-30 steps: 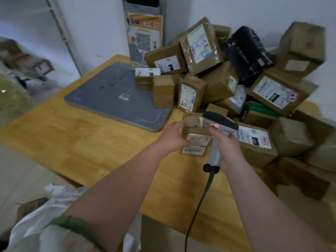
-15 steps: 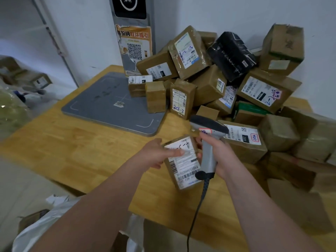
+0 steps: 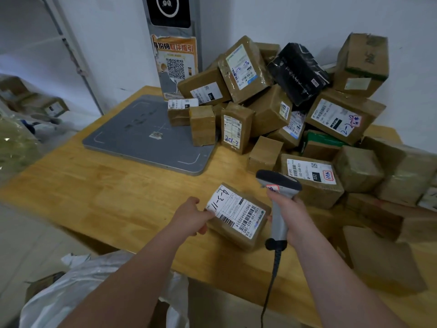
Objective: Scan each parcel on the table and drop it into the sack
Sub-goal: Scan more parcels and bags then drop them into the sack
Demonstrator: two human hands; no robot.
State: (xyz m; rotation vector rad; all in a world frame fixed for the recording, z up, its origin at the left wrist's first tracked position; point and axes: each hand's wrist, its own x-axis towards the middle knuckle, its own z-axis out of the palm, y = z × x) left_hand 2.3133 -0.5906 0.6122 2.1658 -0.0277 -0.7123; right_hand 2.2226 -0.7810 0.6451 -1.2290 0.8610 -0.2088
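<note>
A small brown parcel (image 3: 238, 229) is held by the left hand (image 3: 191, 217), whose fingers are curled round its left end. The parcel is over the front part of the wooden tabletop (image 3: 106, 185), tilted, with its white label (image 3: 233, 207) turned up. Whether it rests on the wood cannot be told. The scanner (image 3: 279, 183) is gripped round its handle by the right hand (image 3: 292, 213), just to the right of the parcel. The two hands are apart, one on each side of the parcel.

It looks as if the scan step is in hand. For it to be done well, the parcel should be held steady, with the label flat and open to the scanner's head. The long barcode (image 3: 249, 220) should not be covered by a thumb. The scanner should be tipped down toward the stripes, since its head does not seem to be aimed at them yet. The drop should be held back until the code is read.

The white sack (image 3: 71, 292) is seen low on the left, beside the tabletop, so only a short swing should be needed. Many more parcels (image 3: 295, 110) are piled at the back right, so much of the job is judged to be left.
</note>
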